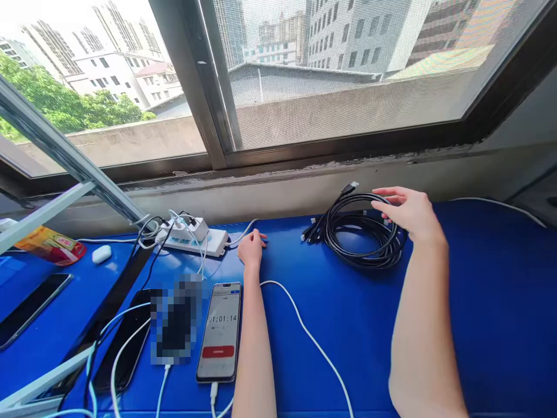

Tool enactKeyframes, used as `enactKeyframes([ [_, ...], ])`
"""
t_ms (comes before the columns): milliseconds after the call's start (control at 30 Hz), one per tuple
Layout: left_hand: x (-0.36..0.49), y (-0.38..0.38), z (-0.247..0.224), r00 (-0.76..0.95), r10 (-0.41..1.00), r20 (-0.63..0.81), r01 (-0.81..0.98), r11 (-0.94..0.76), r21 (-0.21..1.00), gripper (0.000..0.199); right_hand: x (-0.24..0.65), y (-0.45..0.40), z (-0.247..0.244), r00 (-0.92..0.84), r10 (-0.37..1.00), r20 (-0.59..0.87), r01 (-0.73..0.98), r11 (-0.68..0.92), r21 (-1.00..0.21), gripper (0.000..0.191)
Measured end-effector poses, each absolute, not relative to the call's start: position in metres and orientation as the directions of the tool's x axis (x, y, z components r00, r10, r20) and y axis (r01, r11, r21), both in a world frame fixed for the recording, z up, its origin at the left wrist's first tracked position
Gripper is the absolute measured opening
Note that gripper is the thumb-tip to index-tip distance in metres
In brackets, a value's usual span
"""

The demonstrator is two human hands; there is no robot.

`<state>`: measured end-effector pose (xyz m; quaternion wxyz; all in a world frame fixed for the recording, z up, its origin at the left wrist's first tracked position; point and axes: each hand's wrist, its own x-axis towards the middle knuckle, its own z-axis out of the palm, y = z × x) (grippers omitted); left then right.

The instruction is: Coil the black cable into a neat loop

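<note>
Right fingers (394, 191) grasp coiled black cables (332, 230), left fingers (257, 237) curl inward, contents of the orange packet (54, 247) hidden.

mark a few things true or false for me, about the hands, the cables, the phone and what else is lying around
1. The right hand is at the coil of black cables. True.
2. The left hand is holding a phone. False: it is beside the power strip, with no phone in it.
3. A lit phone shows 01:01:14. True.
4. The small white case lies inside the coil. False: it lies far left, near the orange packet.
</note>
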<state>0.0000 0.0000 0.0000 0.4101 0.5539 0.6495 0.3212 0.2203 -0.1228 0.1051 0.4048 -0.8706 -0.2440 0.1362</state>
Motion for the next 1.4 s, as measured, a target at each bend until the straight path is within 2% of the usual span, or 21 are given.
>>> enactKeyframes([
  [133,0.001,0.002,0.003,-0.042,0.989,-0.144,0.354,0.150,0.923,0.039,0.192,-0.114,0.128,0.785,0.617,0.052,0.336,-0.353,-0.873,0.040],
  [200,0.002,0.004,0.008,-0.024,0.994,-0.111,0.279,0.113,0.953,0.040,0.181,-0.112,0.134,0.737,0.661,0.138,0.344,-0.191,-0.919,0.037],
  [300,0.002,0.002,0.023,-0.027,0.999,-0.023,0.182,0.027,0.983,0.041,0.169,-0.114,0.141,0.692,0.688,0.218,0.270,0.033,-0.962,0.028],
  [400,0.003,-0.010,0.048,-0.073,0.994,0.080,0.109,-0.072,0.991,0.045,0.156,-0.118,0.148,0.630,0.727,0.273,0.193,0.194,-0.962,0.031],
  [500,0.001,-0.036,0.081,-0.075,0.984,0.164,0.047,-0.161,0.986,0.052,0.139,-0.121,0.155,0.520,0.736,0.433,0.197,0.390,-0.899,0.032],
  [533,-0.001,-0.046,0.093,0.024,0.981,0.192,0.008,-0.193,0.981,0.054,0.132,-0.122,0.157,0.480,0.722,0.497,0.218,0.451,-0.866,0.029],
  [600,-0.008,-0.064,0.119,0.356,0.924,0.140,-0.051,-0.130,0.990,0.066,0.120,-0.124,0.158,0.395,0.705,0.589,0.271,0.523,-0.808,0.022],
  [667,-0.018,-0.077,0.143,0.652,0.756,0.055,-0.075,-0.008,0.997,0.080,0.110,-0.124,0.157,0.322,0.708,0.628,0.366,0.519,-0.773,0.020],
  [733,-0.027,-0.085,0.162,0.734,0.677,0.053,-0.074,0.002,0.997,0.080,0.104,-0.124,0.155,0.288,0.709,0.643,0.464,0.484,-0.742,0.019],
  [900,-0.038,-0.095,0.187,0.675,0.726,0.129,-0.080,-0.102,0.992,0.033,0.099,-0.127,0.156,0.297,0.705,0.644,0.498,0.461,-0.734,0.022],
  [1000,-0.041,-0.100,0.190,0.615,0.761,0.206,-0.122,-0.167,0.978,0.021,0.097,-0.131,0.161,0.341,0.683,0.646,0.516,0.438,-0.736,0.021],
  [1100,-0.044,-0.097,0.187,0.543,0.811,0.218,-0.112,-0.187,0.976,0.019,0.099,-0.132,0.165,0.427,0.655,0.623,0.485,0.415,-0.770,0.022],
  [1233,-0.045,-0.078,0.178,0.665,0.746,0.030,-0.050,0.005,0.999,0.028,0.104,-0.123,0.166,0.452,0.682,0.575,0.407,0.416,-0.813,0.021],
  [1300,-0.042,-0.066,0.173,0.685,0.729,-0.007,-0.082,0.087,0.993,0.035,0.105,-0.116,0.164,0.457,0.709,0.538,0.380,0.391,-0.838,0.023],
  [1400,-0.032,-0.050,0.168,0.572,0.820,0.024,-0.202,0.112,0.973,0.044,0.105,-0.107,0.161,0.521,0.693,0.498,0.331,0.374,-0.866,0.028],
])
